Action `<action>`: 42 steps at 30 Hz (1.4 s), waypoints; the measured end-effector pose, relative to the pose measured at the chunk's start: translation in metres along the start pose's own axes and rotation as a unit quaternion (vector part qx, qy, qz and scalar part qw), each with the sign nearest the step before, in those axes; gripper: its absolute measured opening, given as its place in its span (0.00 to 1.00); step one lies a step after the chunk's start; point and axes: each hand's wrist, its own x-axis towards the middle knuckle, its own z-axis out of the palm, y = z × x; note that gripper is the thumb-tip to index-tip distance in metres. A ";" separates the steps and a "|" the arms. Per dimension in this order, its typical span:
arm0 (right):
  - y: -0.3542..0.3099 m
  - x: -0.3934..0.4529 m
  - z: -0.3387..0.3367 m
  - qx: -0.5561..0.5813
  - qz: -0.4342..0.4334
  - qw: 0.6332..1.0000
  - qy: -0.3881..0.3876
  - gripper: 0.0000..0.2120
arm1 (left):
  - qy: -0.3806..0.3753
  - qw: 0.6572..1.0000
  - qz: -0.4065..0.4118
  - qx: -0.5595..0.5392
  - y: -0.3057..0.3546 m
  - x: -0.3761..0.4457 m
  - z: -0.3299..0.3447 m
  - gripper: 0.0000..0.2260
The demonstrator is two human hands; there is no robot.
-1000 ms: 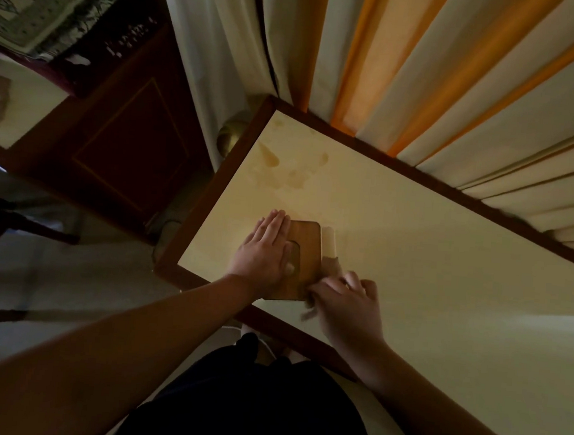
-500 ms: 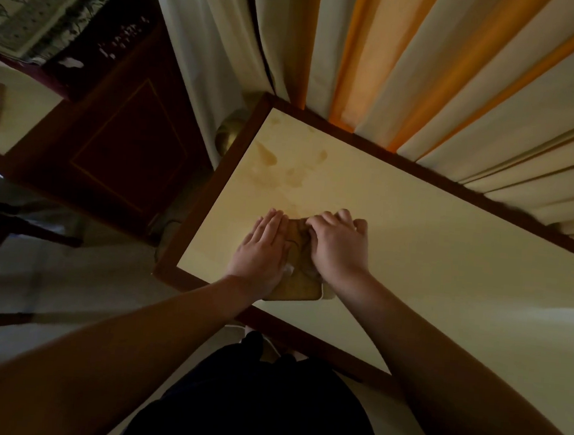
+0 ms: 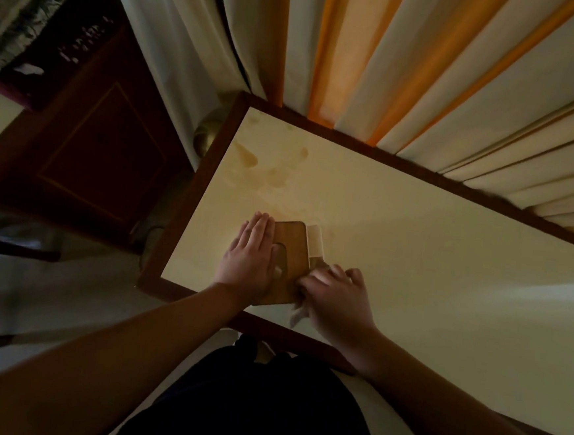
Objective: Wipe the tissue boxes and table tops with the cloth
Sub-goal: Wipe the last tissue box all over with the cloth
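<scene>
Tissue box [image 3: 291, 252] near the table's [image 3: 412, 261] left front corner, wooden lid up, pale side panel facing right. Left hand [image 3: 250, 257] laid flat on the lid, fingers straight and together, pinning it down. Right hand [image 3: 335, 300] curled around a wad of cloth [image 3: 296, 316] at the box's near right corner — a pale scrap showing below the knuckles, the rest hidden in the fist.

Likely trouble: box close to the front rim, so a hard sideways swipe could skate it toward the edge if the flat palm eases off. Could also miss the far side of the box, since the cloth works only the near corner. Brownish stains [image 3: 272, 168] further back on the tabletop, untouched by the cloth — easy to skip once the box is done.

Around: striped curtain [image 3: 410, 72] hanging right against the far rim, likely to snag a wide stroke. Dark wooden cabinet [image 3: 88, 146] to the left, apart from the table; a brass knob [image 3: 206, 135] between them. Lighting dim, details of the cloth hard to judge.
</scene>
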 end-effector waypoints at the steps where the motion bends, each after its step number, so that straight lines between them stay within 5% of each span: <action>1: 0.001 0.010 0.000 0.012 0.016 1.000 0.018 0.09 | 0.006 1.000 0.004 0.001 0.000 0.000 0.001 0.29; 10: 0.002 0.099 -0.013 0.049 0.105 0.990 0.074 0.08 | 0.025 1.000 0.009 0.014 0.003 -0.002 -0.004 0.29; 23: -0.006 -0.007 -0.012 0.016 -0.006 0.999 -0.031 0.07 | 0.022 1.000 0.000 0.020 0.001 0.001 -0.001 0.27; 35: 0.004 0.101 -0.007 0.000 0.072 0.994 0.085 0.06 | 0.010 0.999 0.020 0.030 0.003 0.000 -0.003 0.32; 42: -0.001 0.057 0.001 0.008 0.044 0.995 0.091 0.08 | 0.023 0.999 0.026 0.031 -0.001 0.001 0.002 0.28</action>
